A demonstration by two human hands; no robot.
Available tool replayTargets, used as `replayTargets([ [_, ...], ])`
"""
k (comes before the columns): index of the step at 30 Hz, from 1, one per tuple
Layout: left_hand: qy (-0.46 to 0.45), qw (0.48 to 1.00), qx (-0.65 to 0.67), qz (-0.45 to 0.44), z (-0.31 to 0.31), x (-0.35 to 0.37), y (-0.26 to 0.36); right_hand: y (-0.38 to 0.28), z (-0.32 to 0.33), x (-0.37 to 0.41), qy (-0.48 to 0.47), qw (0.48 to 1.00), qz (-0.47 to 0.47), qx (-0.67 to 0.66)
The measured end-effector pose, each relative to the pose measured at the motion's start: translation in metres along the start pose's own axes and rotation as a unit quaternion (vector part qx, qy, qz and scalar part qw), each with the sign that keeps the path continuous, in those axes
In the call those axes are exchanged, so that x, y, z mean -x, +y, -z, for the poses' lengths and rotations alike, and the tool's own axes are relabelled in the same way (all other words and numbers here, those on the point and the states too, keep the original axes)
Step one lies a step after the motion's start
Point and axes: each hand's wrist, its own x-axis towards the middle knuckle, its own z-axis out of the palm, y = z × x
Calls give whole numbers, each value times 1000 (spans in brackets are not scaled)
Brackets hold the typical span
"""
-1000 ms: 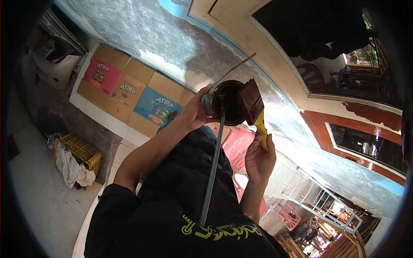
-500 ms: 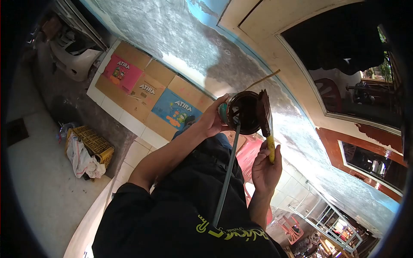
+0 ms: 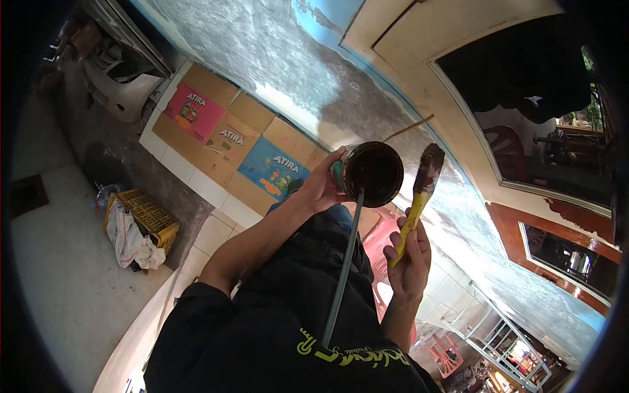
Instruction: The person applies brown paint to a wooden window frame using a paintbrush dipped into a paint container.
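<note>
My left hand (image 3: 325,183) is closed round the side of a round paint can (image 3: 342,171), its mouth tipped toward me. Dark brown paint coats the inside and rim. A long grey rod (image 3: 345,268) reaches from the can's mouth down across my dark shirt. My right hand (image 3: 411,259), fingers wrapped round the yellow handle, holds a paintbrush (image 3: 407,226) to the right of the can. Its bristles point upward, loaded with brown paint and apart from the can. Behind the can a thin stick (image 3: 409,128) juts out; its lower end is hidden.
Flattened cardboard (image 3: 226,134) lies on the floor along the blue-grey wall (image 3: 262,56). To the right are a partly brown-painted frame (image 3: 511,223) with glass panes and a metal rack (image 3: 501,334). A yellow crate (image 3: 154,216) with a white sack stands at left.
The paintbrush has come away from the can's rim, moving right, and its bristles now tilt to the right. My right hand grips the handle with curled fingers. The can stays in my left hand.
</note>
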Motion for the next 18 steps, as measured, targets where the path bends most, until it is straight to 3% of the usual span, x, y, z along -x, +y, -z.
replayTargets([
  [7, -4, 1000, 2, 9, -2, 0, 0, 5, -9, 2, 49, 956, 137, 255],
  [11, -16, 1000, 5, 4, -2, -5, -3, 18, 13, -4, 56, 843, 256, 470],
  [14, -3, 1000, 4, 11, -6, -2, -3, 32, 23, -6, 71, 775, 361, 514],
  [18, -2, 1000, -3, 18, -2, -6, -5, 34, 12, 0, 89, 782, 336, 517],
])
